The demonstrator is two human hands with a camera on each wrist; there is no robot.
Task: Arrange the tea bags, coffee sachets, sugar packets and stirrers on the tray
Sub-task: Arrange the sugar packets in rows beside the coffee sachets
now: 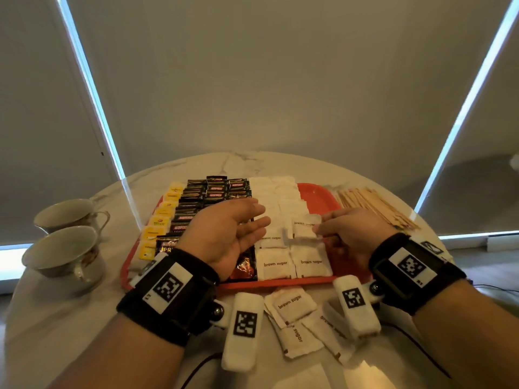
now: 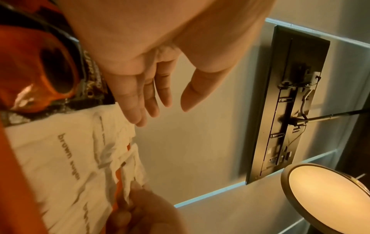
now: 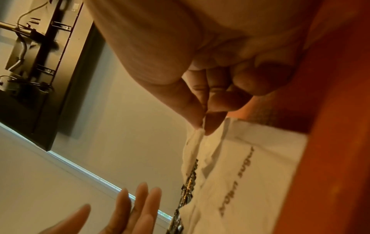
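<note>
Three loose sugar packets [image 1: 292, 304]: on table, before the tray [image 1: 280, 283]; unplaced.
Right hand [image 1: 348, 234]: pinches sugar packet [image 1: 304, 227] by its corner above the tray rows; risk it slips, disturbing neighbours.
Left hand [image 1: 227, 231]: fingers straight, empty.
Two cups [image 1: 64, 248]: left.
Stirrers [image 1: 376, 206]: off-tray, uncountable.

- Two teacups [image 1: 67, 240] sit to my left on the marble table [image 1: 70, 327].
- Grey blinds [image 1: 280, 80] hang ahead of me.
- A round lamp [image 2: 328, 197] glows overhead.
</note>
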